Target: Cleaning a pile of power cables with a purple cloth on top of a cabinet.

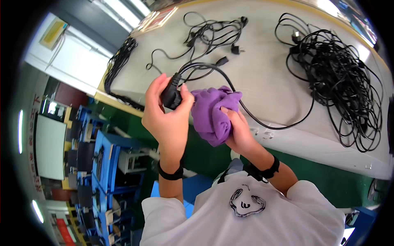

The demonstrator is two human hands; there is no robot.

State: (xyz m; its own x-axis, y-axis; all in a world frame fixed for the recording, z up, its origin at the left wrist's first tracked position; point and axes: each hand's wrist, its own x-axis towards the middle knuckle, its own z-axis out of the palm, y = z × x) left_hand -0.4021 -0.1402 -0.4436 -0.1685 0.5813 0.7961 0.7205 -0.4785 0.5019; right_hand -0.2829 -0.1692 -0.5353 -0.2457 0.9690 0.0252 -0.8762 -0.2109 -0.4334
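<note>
Between the thumb and fingers of my left hand (169, 113) is a black power plug (171, 96), its moulded end pointing down toward my palm. A black cable (229, 78) runs from the plug's upper end over the table and curves right toward the big heap. My right hand (241, 130) grips a bunched purple cloth (212, 115), which hangs just right of the plug, in front of the table's near edge. Part of the cable passes behind the cloth. The pins of the held plug cannot be made out.
A large tangle of black cables (335, 73) covers the right of the pale table (261, 40). Looser power cords with plugs (212, 33) lie at the back middle. A bundle of black cables (120, 64) drapes along the left edge. Blue desks (104, 163) stand beyond, on the left.
</note>
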